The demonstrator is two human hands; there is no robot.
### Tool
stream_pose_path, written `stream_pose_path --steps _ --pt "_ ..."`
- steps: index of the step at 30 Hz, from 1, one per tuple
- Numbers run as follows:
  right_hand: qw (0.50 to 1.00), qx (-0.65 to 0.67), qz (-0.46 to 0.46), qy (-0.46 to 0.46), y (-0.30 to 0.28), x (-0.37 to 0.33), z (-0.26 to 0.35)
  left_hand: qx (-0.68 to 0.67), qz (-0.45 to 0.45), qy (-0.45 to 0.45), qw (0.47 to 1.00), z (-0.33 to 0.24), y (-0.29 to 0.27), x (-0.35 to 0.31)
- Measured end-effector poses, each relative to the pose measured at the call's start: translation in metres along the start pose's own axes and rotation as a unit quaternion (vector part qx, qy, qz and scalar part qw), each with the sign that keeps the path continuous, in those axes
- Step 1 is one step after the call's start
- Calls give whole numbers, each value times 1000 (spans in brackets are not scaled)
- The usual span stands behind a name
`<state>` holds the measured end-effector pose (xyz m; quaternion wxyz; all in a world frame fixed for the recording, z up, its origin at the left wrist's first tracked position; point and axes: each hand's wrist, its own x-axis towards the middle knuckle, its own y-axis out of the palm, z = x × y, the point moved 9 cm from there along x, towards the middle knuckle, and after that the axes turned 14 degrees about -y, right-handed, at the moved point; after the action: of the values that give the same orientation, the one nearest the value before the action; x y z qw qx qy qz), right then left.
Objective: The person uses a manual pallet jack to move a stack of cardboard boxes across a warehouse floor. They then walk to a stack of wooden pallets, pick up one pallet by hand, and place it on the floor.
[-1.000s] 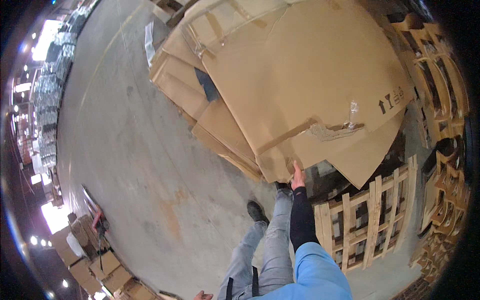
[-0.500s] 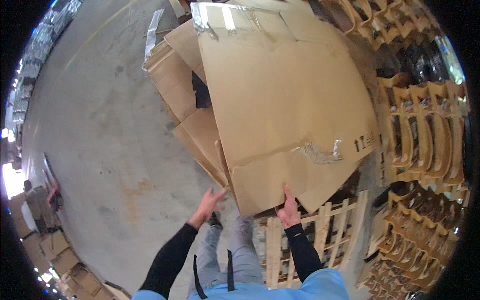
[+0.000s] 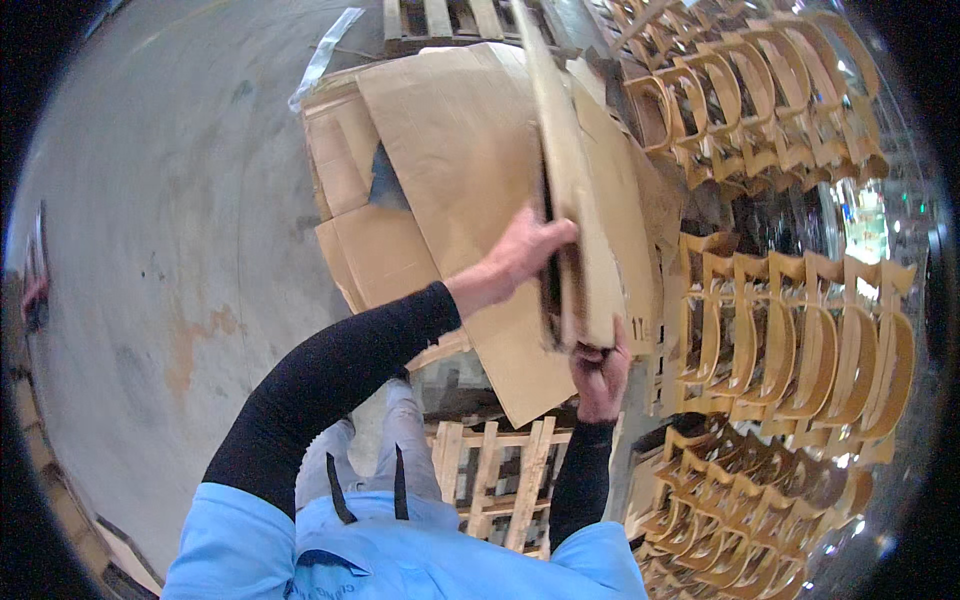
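Note:
A folded piece of cardboard (image 3: 568, 170) stands nearly on edge, seen along its narrow side and slightly blurred. My left hand (image 3: 515, 258) reaches across and is closed on its left side, thumb over the edge. At the near end, my right hand (image 3: 602, 378) grips the bottom corner. Beneath it lies a stack of flattened cardboard sheets (image 3: 440, 150), the top one large, brown and askew over the others. A dark piece (image 3: 386, 180) shows between the layers at the left.
Right of the stack stand rows of curved wooden frames (image 3: 770, 330). A wooden pallet (image 3: 490, 470) lies by my legs, and another pallet (image 3: 440, 18) is at the far end. A pale strip (image 3: 328, 58) lies on the grey concrete floor (image 3: 200, 200).
Both hands have moved away from me, the left from open beside the stack to a grip. Cardboard now stands on edge between them, where a large sheet was facing up before.

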<state>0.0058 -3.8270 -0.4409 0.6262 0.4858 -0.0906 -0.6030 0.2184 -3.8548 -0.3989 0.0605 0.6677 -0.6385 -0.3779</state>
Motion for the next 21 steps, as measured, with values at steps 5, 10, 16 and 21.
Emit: stream_pose_path --steps 5,10,16,21 --pt "660 -655 112 -351 16 -114 87 -2 8 52 999 -20 80 -57" --pt "862 -414 -132 -261 -39 -152 102 255 -38 -47 965 -17 121 -99" --pt "805 -528 66 -262 -9 -141 82 269 -243 162 918 -6 68 -94" --pt "755 -579 136 -278 62 -111 49 128 -194 83 969 12 -8 -99"
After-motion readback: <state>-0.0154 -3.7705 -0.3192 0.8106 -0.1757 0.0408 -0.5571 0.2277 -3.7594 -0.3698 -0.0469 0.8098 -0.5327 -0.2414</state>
